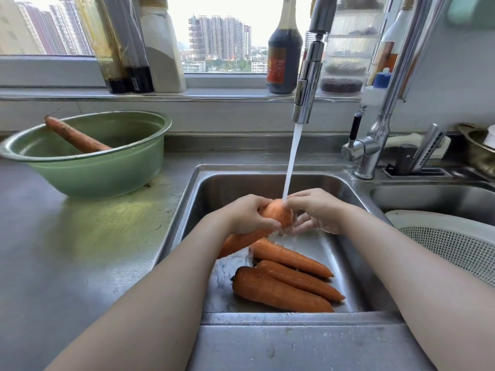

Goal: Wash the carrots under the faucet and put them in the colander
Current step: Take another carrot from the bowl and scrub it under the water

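Rinsing one carrot [276,211] under the faucet [305,103] is the step in hand: your left hand [249,215] grips it around the middle, thick end up in the stream, while your right hand [313,210] rubs that end with loosely spread fingers, holding nothing. Three more carrots [289,277] lie on the floor of the sink [214,188], and one sits in the green bowl [107,172] at your left. Next, I judge, you carry this one rightwards to the white colander [455,245], which shows no carrots in the part in view.
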Demonstrator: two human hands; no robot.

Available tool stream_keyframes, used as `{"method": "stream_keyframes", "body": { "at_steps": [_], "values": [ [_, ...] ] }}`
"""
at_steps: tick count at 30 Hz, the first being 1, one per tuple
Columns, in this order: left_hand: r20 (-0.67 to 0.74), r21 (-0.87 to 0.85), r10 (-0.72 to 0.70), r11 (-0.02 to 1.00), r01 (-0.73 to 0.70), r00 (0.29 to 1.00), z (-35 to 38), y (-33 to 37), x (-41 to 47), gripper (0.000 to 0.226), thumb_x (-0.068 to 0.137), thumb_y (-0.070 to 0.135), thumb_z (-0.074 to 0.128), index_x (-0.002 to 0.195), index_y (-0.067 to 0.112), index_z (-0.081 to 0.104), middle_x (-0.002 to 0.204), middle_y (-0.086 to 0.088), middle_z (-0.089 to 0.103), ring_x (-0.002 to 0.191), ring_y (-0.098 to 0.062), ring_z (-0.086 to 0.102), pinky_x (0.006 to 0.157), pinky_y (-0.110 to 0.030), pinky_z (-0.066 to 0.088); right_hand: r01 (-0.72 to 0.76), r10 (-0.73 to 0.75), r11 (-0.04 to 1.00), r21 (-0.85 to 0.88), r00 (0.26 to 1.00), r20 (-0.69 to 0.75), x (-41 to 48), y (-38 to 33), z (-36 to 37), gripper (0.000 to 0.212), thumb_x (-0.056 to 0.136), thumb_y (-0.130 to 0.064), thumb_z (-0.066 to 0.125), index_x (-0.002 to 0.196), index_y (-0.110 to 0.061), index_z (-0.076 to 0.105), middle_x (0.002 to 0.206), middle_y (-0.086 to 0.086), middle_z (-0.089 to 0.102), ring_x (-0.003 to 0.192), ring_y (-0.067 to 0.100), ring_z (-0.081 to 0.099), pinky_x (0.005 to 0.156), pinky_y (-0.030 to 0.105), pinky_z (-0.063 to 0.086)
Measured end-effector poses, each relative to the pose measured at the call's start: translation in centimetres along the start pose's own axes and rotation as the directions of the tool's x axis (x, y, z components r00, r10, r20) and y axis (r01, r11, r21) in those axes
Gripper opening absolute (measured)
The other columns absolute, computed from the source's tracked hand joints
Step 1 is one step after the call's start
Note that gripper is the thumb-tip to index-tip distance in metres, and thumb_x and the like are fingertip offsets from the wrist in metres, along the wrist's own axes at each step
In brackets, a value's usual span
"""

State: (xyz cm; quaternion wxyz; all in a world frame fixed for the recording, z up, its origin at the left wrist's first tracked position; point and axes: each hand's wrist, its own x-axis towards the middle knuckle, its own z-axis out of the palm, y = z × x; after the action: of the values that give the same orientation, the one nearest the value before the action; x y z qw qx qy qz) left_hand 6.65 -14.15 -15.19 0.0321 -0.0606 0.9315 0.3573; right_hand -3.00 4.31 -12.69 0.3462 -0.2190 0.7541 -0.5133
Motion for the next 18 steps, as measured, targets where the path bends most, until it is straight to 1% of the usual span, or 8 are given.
{"method": "stream_keyframes", "body": {
  "at_steps": [3, 5, 7, 9, 12, 14, 16, 18],
  "values": [
    [-0.036, -0.026, 0.01, 1.0, -0.011, 0.999, -0.18, -0.11, 0.03, 0.037, 0.084, 0.048, 0.079, 0.118, 0.037, 0.069, 0.098, 0.012, 0.074, 0.092, -0.012, 0.072, 0.09, -0.044, 0.061, -0.013, 0.01, 0.995, 0.094, 0.999, 0.034, 0.04, -0.07, -0.61, 0.024, 0.097, -0.001, 0.057, 0.115, 0.003, 0.072, 0.103, 0.032, 0.074, 0.089, 0.046, 0.076, 0.065, 0.037, 0.066],
    [-0.039, -0.018, 0.024, 1.0, -0.025, 0.999, -0.2, -0.19, 0.12, 0.03, 0.084, 0.046, 0.079, 0.111, 0.04, 0.07, 0.095, 0.013, 0.074, 0.09, -0.011, 0.072, 0.089, -0.043, 0.062, -0.01, 0.006, 0.995, 0.099, 0.999, 0.04, 0.04, 0.01, -0.53, 0.023, 0.096, -0.004, 0.063, 0.116, 0.001, 0.072, 0.101, 0.03, 0.075, 0.088, 0.045, 0.077, 0.064, 0.037, 0.065],
    [-0.026, -0.007, 0.021, 1.0, -0.021, 0.999, -0.08, -0.27, 0.16, 0.025, 0.084, 0.047, 0.079, 0.106, 0.042, 0.07, 0.093, 0.013, 0.074, 0.089, -0.01, 0.072, 0.088, -0.042, 0.062, 0.003, -0.004, 0.999, 0.054, 1.0, 0.027, 0.02, 0.14, -0.13, 0.019, 0.095, -0.008, 0.071, 0.114, -0.004, 0.072, 0.097, 0.026, 0.077, 0.083, 0.041, 0.077, 0.063, 0.037, 0.065],
    [-0.024, -0.02, 0.015, 1.0, -0.015, 1.0, -0.01, -0.4, 0.18, 0.032, 0.08, 0.052, 0.078, 0.11, 0.041, 0.071, 0.095, 0.013, 0.075, 0.09, -0.011, 0.073, 0.089, -0.043, 0.062, 0.017, -0.017, 1.0, 0.022, 1.0, 0.012, 0.07, 0.22, 0.03, 0.018, 0.095, -0.01, 0.073, 0.113, -0.007, 0.072, 0.094, 0.024, 0.078, 0.081, 0.038, 0.078, 0.065, 0.037, 0.066],
    [-0.038, -0.055, 0.016, 0.998, -0.018, 0.999, -0.18, -0.52, 0.16, 0.032, 0.083, 0.051, 0.078, 0.113, 0.04, 0.072, 0.097, 0.011, 0.076, 0.092, -0.012, 0.073, 0.09, -0.044, 0.062, 0.021, -0.023, 0.996, 0.081, 0.999, 0.028, 0.28, 0.17, -0.45, 0.02, 0.097, -0.006, 0.067, 0.115, -0.003, 0.074, 0.097, 0.024, 0.076, 0.084, 0.04, 0.077, 0.07, 0.039, 0.067],
    [-0.042, -0.079, 0.012, 0.997, -0.015, 0.999, -0.21, -0.63, 0.17, 0.035, 0.085, 0.049, 0.078, 0.117, 0.038, 0.072, 0.099, 0.01, 0.076, 0.092, -0.011, 0.074, 0.09, -0.043, 0.062, 0.017, -0.022, 0.994, 0.107, 0.999, 0.046, 0.38, 0.25, -0.58, 0.02, 0.097, -0.005, 0.064, 0.113, -0.001, 0.075, 0.095, 0.023, 0.076, 0.084, 0.039, 0.076, 0.071, 0.04, 0.066],
    [-0.031, -0.08, 0.005, 0.997, -0.007, 1.0, -0.17, -0.66, 0.14, 0.039, 0.083, 0.051, 0.079, 0.119, 0.037, 0.072, 0.099, 0.01, 0.077, 0.093, -0.012, 0.074, 0.09, -0.044, 0.062, 0.015, -0.019, 0.995, 0.094, 0.999, 0.039, 0.42, 0.42, -0.32, 0.018, 0.097, -0.007, 0.067, 0.112, -0.001, 0.075, 0.093, 0.022, 0.076, 0.082, 0.038, 0.077, 0.07, 0.039, 0.066],
    [-0.018, -0.077, 0.005, 0.997, -0.006, 1.0, -0.05, -0.71, 0.2, 0.038, 0.082, 0.051, 0.079, 0.116, 0.036, 0.073, 0.097, 0.011, 0.077, 0.093, -0.012, 0.074, 0.09, -0.044, 0.062, 0.027, -0.029, 0.998, 0.06, 0.999, 0.022, 0.44, 0.49, 0.03, 0.018, 0.094, -0.008, 0.072, 0.111, -0.001, 0.074, 0.095, 0.025, 0.076, 0.08, 0.037, 0.077, 0.067, 0.038, 0.066]
  ]
}}
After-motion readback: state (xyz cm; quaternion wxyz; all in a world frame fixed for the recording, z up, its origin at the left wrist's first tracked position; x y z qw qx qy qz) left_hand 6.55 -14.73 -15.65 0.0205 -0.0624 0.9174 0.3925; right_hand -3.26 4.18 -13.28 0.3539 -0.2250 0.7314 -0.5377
